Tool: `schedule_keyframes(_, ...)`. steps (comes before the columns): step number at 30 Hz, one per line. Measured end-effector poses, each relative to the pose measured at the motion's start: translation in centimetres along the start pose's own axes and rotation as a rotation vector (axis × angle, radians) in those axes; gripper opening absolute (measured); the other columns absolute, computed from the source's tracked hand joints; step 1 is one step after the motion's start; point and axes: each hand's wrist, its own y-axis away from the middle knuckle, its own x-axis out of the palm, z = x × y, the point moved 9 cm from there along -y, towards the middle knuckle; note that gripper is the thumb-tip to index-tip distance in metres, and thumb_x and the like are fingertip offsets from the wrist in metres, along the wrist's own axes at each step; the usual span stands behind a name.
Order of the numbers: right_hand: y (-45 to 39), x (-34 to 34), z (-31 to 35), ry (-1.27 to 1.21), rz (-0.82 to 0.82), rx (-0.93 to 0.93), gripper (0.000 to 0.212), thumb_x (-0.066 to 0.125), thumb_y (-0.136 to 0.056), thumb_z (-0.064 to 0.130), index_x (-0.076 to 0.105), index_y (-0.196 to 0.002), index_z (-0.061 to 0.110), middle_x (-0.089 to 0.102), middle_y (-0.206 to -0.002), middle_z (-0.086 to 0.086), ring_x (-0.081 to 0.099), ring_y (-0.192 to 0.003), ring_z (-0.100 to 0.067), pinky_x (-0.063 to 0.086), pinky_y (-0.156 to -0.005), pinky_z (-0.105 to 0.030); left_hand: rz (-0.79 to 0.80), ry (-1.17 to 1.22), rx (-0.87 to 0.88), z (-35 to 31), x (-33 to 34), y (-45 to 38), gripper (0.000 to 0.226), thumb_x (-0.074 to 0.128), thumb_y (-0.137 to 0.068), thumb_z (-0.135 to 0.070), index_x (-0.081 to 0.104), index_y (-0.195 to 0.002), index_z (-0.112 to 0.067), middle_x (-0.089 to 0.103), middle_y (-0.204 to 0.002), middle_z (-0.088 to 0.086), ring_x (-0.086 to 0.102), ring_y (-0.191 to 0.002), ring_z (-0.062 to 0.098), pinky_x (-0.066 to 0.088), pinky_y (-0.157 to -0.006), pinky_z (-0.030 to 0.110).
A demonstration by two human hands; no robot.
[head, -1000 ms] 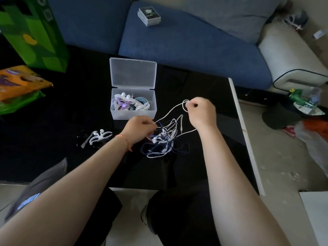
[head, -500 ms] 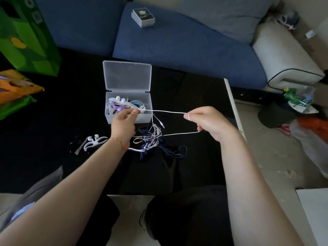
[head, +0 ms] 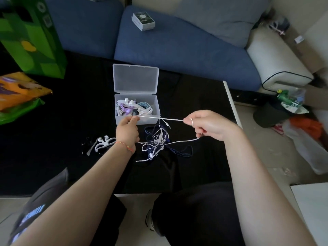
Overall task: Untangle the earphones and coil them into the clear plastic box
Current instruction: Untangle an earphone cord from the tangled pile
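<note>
the left hand (head: 127,129) is up just in front of the clear plastic box (head: 137,119), its fingers (head: 133,119) curled and pinching one end of a white earphone cord (head: 160,118). the right hand (head: 209,125) is off to the right at about the same height, its fingers also curled round that cord, which loops over one fingertip. between the two hands the cord runs taut and nearly level, passing just in front of the box's near wall. a second stretch of white cord comes out under the right hand and runs down to the left into the tangle of earphones (head: 157,142).

that tangle lies on the black worktop (head: 71,110), between the two wrists and just nearer than the box. it is a knot of white and dark blue cords with a small plug sticking out near its top and a white earbud at its lower edge.

the box stands open, its lid (head: 135,79) tipped back, and inside are already coiled earphones in white, purple and pale blue.

left of the left wrist, on the worktop, lies a white earpiece set (head: 103,143), apart from the tangle. a thin red and yellow bracelet (head: 124,145) circles the left wrist.

beyond the worktop is a blue sofa (head: 177,48) with a small grey box (head: 143,21) on its seat. a green bag (head: 33,38) and an orange packet (head: 19,89) are at the far left.
</note>
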Motion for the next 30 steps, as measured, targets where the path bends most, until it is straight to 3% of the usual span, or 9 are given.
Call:
schedule_keyframes(7,1.2,-0.2,-0.3,0.002,-0.087,-0.024,0.028,0.065,-0.096,0.036,0.074,-0.097,0.009,0.045,-0.062,0.0,0.047,-0.055,-0.011,0.052,-0.067,-0.029,-0.035,0.064,-0.012,-0.8,-0.1,-0.4,0.019,0.045,-0.104,-0.022,0.057,-0.092,-0.015,0.032,-0.057,-0.002,0.024,-0.042,0.009,0.025,-0.036,0.02)
schedule_keyframes(12,2.3,0.3,-0.6,-0.011,-0.111,-0.059,0.019,0.06,-0.099,0.019,0.077,-0.098,0.011,0.05,-0.06,0.0,0.051,-0.057,-0.011,0.054,-0.07,-0.026,-0.041,0.127,-0.049,-0.8,-0.3,-0.6,0.015,0.043,-0.105,-0.021,0.054,-0.098,-0.014,0.04,-0.062,0.0,0.033,-0.047,0.012,0.034,-0.042,0.022)
schedule_keyframes(18,3.5,2.0,0.3,-0.082,-0.027,-0.075,0.029,0.055,-0.095,-0.001,0.074,-0.111,0.013,0.055,-0.075,-0.007,0.052,-0.07,-0.012,0.051,-0.075,-0.026,-0.037,0.148,-0.024,-1.4,-0.7,-0.4,0.022,0.042,-0.105,-0.021,0.049,-0.084,-0.019,0.043,-0.06,0.002,0.036,-0.042,0.011,0.038,-0.043,0.023)
schedule_keyframes(24,4.5,3.2,-1.2,-0.015,-0.033,0.035,0.027,0.057,-0.09,0.004,0.079,-0.101,0.015,0.067,-0.098,-0.006,0.049,-0.076,-0.01,0.045,-0.07,-0.023,-0.028,0.089,0.057,-2.1,-1.5,1.2,0.02,0.043,-0.103,-0.02,0.053,-0.085,-0.02,0.044,-0.062,0.001,0.036,-0.047,0.013,0.031,-0.041,0.022)
schedule_keyframes(26,4.9,2.6,-1.7,0.046,-0.069,0.058,0.027,0.059,-0.088,0.006,0.081,-0.095,0.019,0.071,-0.105,-0.01,0.051,-0.079,-0.013,0.045,-0.072,-0.025,-0.045,0.095,0.045,-1.6,-1.8,1.9,0.019,0.042,-0.103,-0.019,0.053,-0.088,-0.021,0.044,-0.062,0.001,0.036,-0.048,0.012,0.03,-0.041,0.022)
schedule_keyframes(30,6.3,-0.5,-1.7,0.228,-0.309,0.045,0.024,0.059,-0.091,0.003,0.078,-0.089,0.018,0.073,-0.096,-0.011,0.061,-0.078,-0.016,0.052,-0.071,-0.026,-0.046,0.097,0.019,-0.3,-1.4,3.2,0.013,0.041,-0.103,-0.018,0.052,-0.097,-0.015,0.041,-0.062,0.001,0.032,-0.048,0.012,0.026,-0.037,0.018)
